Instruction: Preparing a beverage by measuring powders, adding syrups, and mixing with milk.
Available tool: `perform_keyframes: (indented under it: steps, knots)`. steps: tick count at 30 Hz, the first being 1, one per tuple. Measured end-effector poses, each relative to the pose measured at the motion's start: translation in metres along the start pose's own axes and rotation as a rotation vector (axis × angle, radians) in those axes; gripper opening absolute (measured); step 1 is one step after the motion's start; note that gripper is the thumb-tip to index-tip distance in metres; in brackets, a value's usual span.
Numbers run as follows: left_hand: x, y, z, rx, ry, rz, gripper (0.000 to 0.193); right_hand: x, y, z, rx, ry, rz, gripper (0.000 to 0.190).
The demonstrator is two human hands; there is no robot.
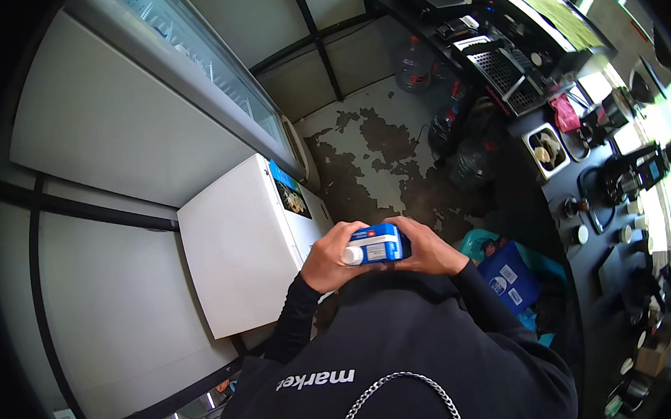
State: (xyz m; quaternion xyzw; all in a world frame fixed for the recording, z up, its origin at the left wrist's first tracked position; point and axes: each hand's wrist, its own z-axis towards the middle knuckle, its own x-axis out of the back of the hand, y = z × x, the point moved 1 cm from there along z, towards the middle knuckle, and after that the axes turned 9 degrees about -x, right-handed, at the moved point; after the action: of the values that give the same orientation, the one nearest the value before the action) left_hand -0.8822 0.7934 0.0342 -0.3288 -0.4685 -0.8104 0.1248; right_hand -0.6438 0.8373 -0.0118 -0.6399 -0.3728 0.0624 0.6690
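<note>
A blue and white carton (388, 242) with a white screw cap is held between both hands in front of the chest. My left hand (332, 258) grips its capped end, the fingers bent around the side and top. My right hand (428, 248) holds the opposite end, with the thumb side against the carton. The cap sits at the near left corner of the face turned up to me and looks closed. Parts of the fingers are hidden behind the carton.
To the left stand a white chest or cabinet (241, 250) and a glass-door refrigerator (206, 69). A turquoise bin (475, 241) holds a flattened blue carton (509, 276). Along the right runs a dark counter (588, 265) with cups and an espresso machine (508, 70); large plastic bottles (474, 163) stand below.
</note>
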Motion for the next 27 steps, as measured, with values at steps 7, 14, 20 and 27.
perform_keyframes:
  steps: [7, 14, 20, 27]
  knots:
    - [0.044, -0.07, 0.006, 0.487, 0.428, 0.186, 0.069, 0.055, -0.02, 0.218, 0.156, -0.379, 0.056, 0.062]
    - [0.086, -0.135, 0.026, 0.657, 0.539, 0.524, 0.066, -0.002, -0.102, 0.443, 0.526, -0.211, 0.045, 0.061]
    - [0.132, -0.161, 0.059, 0.798, 0.601, 0.665, 0.066, -0.064, -0.185, 0.544, 0.721, 0.011, 0.184, 0.077]
    - [0.154, -0.187, 0.102, 1.045, 0.662, 0.732, 0.068, -0.036, -0.194, 0.614, 0.507, -0.508, 0.277, 0.066]
